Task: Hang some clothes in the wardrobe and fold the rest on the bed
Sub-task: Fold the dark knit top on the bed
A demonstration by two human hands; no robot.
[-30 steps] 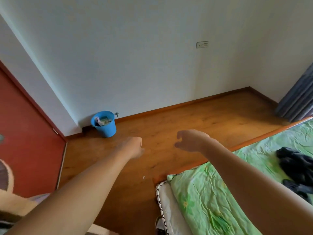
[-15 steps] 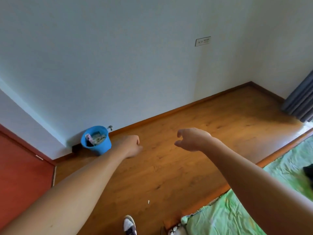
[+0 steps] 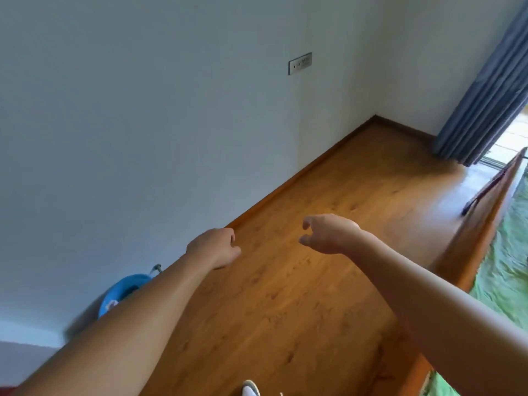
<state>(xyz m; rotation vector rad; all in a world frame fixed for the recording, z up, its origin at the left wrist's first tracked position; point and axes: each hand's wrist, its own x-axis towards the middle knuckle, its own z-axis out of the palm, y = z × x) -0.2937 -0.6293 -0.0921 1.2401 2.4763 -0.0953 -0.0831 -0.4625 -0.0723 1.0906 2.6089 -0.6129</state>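
Both bare forearms reach out from the bottom corners towards the middle of the frame, above a floor of glossy, honey-brown wood planks with dark grain flecks. The left hand, seen from the back, has its fingers curled in under the palm in a loose fist and has hold of nothing. The right hand, just right of centre, is half open: its fingers are bent and the thumb stands apart from them in a C shape, with nothing between them. The two hands are apart and touch nothing.

The bed runs along the right edge of the frame, showing a smooth, varnished wooden side rail and, inside it, a crumpled pale green sheet with a faint printed pattern.

A matt, pale blue-white wall fills the upper left, and a narrow wooden skirting board runs along its foot. A small rectangular metal socket plate sits on the wall at upper centre. In the upper right hangs a grey-blue curtain in soft vertical folds, reaching the floor. At lower left, partly hidden behind the left forearm, stands a round, bright blue plastic bucket close to the wall. The rounded white toe of a shoe shows at the bottom edge.
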